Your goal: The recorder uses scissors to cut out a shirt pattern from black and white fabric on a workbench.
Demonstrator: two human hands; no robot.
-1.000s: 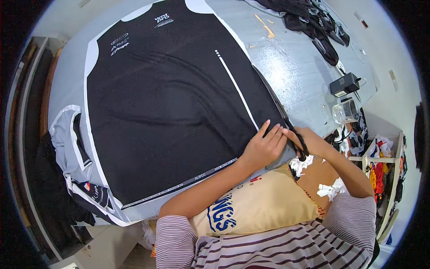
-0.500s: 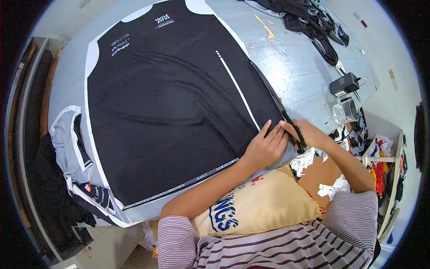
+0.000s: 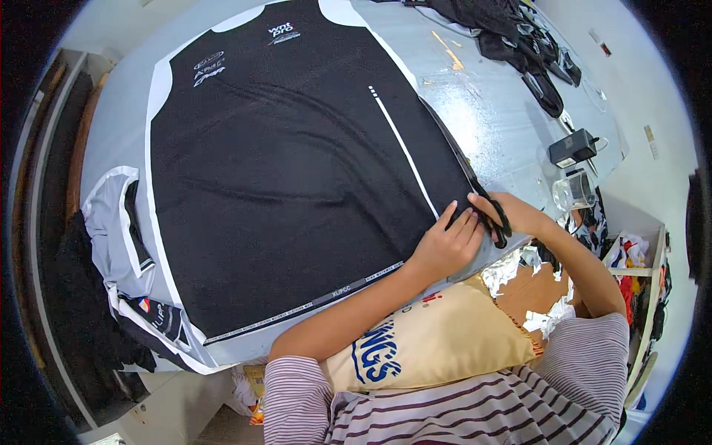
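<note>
A large black sleeveless garment panel (image 3: 289,185) with white edges and a white side stripe lies spread over the table. My right hand (image 3: 517,213) grips black scissors (image 3: 507,224) at the panel's right edge, with fingers through the handle. A long, dark, narrow shape runs up that edge from the scissors; I cannot tell how much is blade and how much fabric. My left hand (image 3: 449,241) lies palm down on the lower right corner, its fingers somewhat spread and their tips close to the scissors. Its thumb is hidden.
Grey and black fabric pieces (image 3: 122,222) hang over the table's left edge. Dark garments (image 3: 512,44) lie at the far right, near a black power adapter (image 3: 572,148) and a clear container (image 3: 574,191). A cream cushion (image 3: 452,334) covers my lap, beside white scraps (image 3: 549,319).
The panel appears slightly farther right in the picture, as do both hands. The scissors' handle sits at a slightly different angle in my right hand. The left hand keeps its place on the fabric.
</note>
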